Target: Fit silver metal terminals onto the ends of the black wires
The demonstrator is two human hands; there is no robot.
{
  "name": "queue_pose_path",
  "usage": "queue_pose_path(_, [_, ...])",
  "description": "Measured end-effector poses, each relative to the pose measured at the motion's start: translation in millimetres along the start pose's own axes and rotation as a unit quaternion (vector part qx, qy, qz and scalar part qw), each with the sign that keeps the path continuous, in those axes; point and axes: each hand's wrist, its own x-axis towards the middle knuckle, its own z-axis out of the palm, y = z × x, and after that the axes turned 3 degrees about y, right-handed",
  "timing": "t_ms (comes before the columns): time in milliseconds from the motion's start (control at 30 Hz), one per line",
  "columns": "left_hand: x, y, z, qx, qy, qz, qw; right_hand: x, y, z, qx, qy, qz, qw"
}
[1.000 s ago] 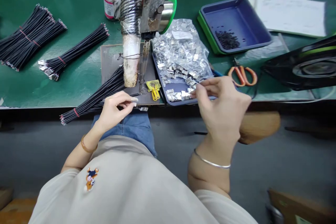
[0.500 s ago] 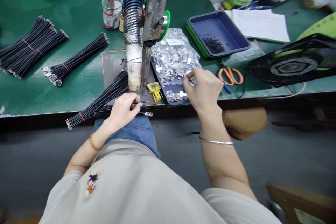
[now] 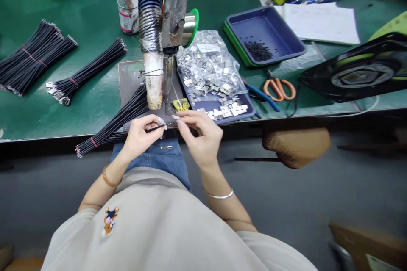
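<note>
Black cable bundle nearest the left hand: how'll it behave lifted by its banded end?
Probably semi-stiff: the bundle lies nearly straight, even past the edge of the table. Likely to splay at the other end: its one visible red band sits near the overhang. Perhaps light: the strands look thin.

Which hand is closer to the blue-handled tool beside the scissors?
The right hand. It is left of the blue-handled tool, past the front of the tray of metal pieces. The left hand is farther left, holding a black cable.
</note>
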Motion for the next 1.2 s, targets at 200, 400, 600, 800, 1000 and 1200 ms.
queue_pose_path(200, [1.7, 1.3, -1.5, -0.004, -0.006, -0.001, 1.0, -4.4, 10.1, 12.5, 0.122, -0.042, 0.094, 0.987])
queue_pose_path(400, [-0.3, -4.5, -0.5, 0.04, 0.0, 0.01, 0.999, -4.4, 14.8, 12.7, 0.168, -0.06, 0.135, 0.975])
queue_pose_path(600, [-2.3, -9.2, 0.6, 0.163, 0.002, 0.098, 0.982, -3.7, 9.6, 5.1, 0.05, -0.059, 0.048, 0.996])
queue_pose_path(800, [-3.8, -8.2, 2.0, 0.217, 0.006, 0.183, 0.959, -7.2, 10.9, 7.4, 0.091, -0.061, 0.083, 0.991])
queue_pose_path(1000, [-5.1, -1.9, 1.5, 0.126, -0.023, 0.046, 0.991, -15.1, 8.5, 19.1, 0.079, -0.005, 0.071, 0.994])
queue_pose_path(1200, [1.5, -7.9, 1.6, -0.055, -0.013, -0.054, 0.997, -14.9, 5.6, 12.9, 0.015, 0.076, 0.004, 0.997])
